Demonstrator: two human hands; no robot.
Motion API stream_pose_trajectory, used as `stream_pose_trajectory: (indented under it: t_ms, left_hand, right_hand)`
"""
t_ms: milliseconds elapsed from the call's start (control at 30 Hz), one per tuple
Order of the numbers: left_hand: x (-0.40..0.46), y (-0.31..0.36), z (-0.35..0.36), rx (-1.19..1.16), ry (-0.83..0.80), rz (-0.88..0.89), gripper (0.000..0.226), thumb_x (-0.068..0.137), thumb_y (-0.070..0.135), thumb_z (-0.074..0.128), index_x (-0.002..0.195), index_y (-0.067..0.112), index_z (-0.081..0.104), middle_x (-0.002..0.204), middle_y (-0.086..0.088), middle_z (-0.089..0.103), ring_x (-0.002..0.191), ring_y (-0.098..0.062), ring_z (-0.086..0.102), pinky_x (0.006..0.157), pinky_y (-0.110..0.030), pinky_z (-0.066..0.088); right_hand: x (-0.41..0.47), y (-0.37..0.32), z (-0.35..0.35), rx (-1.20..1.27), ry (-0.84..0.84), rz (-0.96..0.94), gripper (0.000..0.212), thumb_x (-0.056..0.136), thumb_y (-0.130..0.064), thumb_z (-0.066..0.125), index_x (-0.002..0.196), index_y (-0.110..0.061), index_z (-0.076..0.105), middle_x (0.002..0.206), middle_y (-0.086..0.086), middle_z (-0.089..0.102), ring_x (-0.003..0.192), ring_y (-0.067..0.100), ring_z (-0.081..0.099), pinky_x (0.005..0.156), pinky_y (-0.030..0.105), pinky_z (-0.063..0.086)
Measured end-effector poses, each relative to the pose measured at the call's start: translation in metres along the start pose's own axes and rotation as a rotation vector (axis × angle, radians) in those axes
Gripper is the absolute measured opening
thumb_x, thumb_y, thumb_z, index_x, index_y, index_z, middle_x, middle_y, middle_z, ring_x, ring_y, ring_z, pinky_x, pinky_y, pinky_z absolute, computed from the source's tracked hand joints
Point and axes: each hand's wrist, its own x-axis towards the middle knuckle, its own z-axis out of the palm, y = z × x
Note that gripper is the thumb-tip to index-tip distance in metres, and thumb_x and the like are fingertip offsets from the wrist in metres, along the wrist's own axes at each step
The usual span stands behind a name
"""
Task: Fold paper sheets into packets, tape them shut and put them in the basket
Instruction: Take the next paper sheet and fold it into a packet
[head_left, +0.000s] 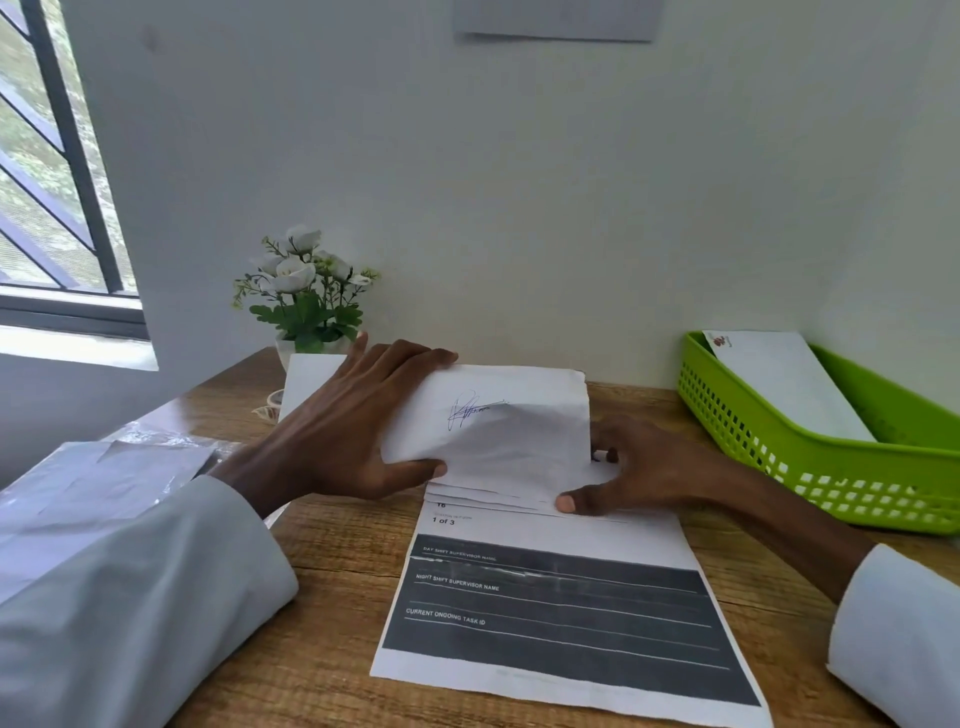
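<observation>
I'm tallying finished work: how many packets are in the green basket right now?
1: a white packet leans against the back wall of the green basket. The near wall hides part of the basket floor, so another could lie there.

The basket (810, 467) is coloured lime green with a perforated grid pattern. The folded sheet (498, 415) is white, marked with blue ink. The bench (332, 613) is finished in brown wood grain.
</observation>
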Motion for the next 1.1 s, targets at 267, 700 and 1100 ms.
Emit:
stream_pose_trajectory:
  t_ms: [267, 700, 1100]
  left_hand:
    - [0.0, -0.002, 0.0, -0.01, 0.016, -0.006, 0.095, 0.071, 0.072, 0.063, 0.145, 0.022, 0.03, 0.136, 0.002, 0.043, 0.116, -0.009, 0.038, 0.107, -0.06, 0.033]
    - [-0.001, -0.007, -0.005, -0.056, 0.081, -0.027, 0.095, 0.07, 0.068, 0.067, 0.144, 0.021, 0.032, 0.133, 0.003, 0.042, 0.114, -0.003, 0.033, 0.103, -0.056, 0.039]
    - [-0.003, -0.015, -0.012, -0.007, 0.267, -0.13, 0.096, 0.066, 0.062, 0.075, 0.142, 0.018, 0.036, 0.132, 0.001, 0.043, 0.112, -0.018, 0.041, 0.089, -0.03, 0.04]
  right_hand:
    - [-0.003, -0.009, -0.004, 0.054, -0.042, 0.088, 0.082, 0.062, -0.06, 0.082, 0.132, -0.03, 0.052, 0.131, -0.014, 0.056, 0.116, 0.01, 0.054, 0.101, 0.03, 0.044]
    - [-0.02, -0.018, -0.018, 0.166, 0.299, 0.041, 0.025, 0.065, -0.038, 0.086, 0.08, -0.024, 0.072, 0.075, -0.014, 0.07, 0.07, 0.005, 0.063, 0.065, 0.026, 0.051]
    - [-0.046, -0.006, -0.061, 0.795, 0.696, 0.016, 0.009, 0.077, -0.009, 0.079, 0.085, -0.014, 0.077, 0.082, 0.003, 0.078, 0.068, 0.009, 0.068, 0.059, 0.014, 0.053]
